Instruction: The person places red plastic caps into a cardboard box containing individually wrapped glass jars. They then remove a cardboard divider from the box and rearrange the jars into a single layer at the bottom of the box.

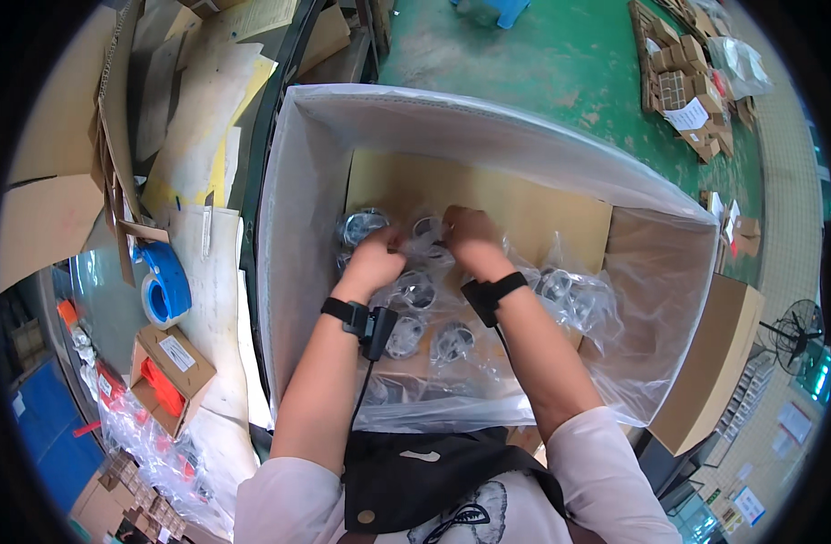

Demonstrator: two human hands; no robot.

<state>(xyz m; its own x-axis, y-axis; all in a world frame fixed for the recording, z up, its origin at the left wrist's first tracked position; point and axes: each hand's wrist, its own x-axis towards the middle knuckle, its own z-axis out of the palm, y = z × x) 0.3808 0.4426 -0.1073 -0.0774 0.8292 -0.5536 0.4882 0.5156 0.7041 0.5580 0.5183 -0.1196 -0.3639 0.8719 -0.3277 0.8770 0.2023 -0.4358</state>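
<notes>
Both of my hands reach down into a large carton (492, 107) lined with clear plastic film. My left hand (377, 261) is closed, fingertips pinching the edge of a clear plastic bag (426, 238) with a round metallic part inside. On the bag's other side my right hand (474, 243) has curled fingers at the plastic; it is slightly blurred. Another shiny round part (363, 225) lies just beyond my left hand. Nearer to me sit several more bagged round parts (417, 290). To the right, crumpled clear bags (570, 295) cover further parts.
A brown cardboard sheet (542, 204) lies inside the carton. On the bench at left are a blue tape dispenser (164, 286) and a small open box (173, 381) holding something orange. A pallet of small boxes (687, 82) stands far right on the green floor (542, 63); a fan (796, 335) is at right.
</notes>
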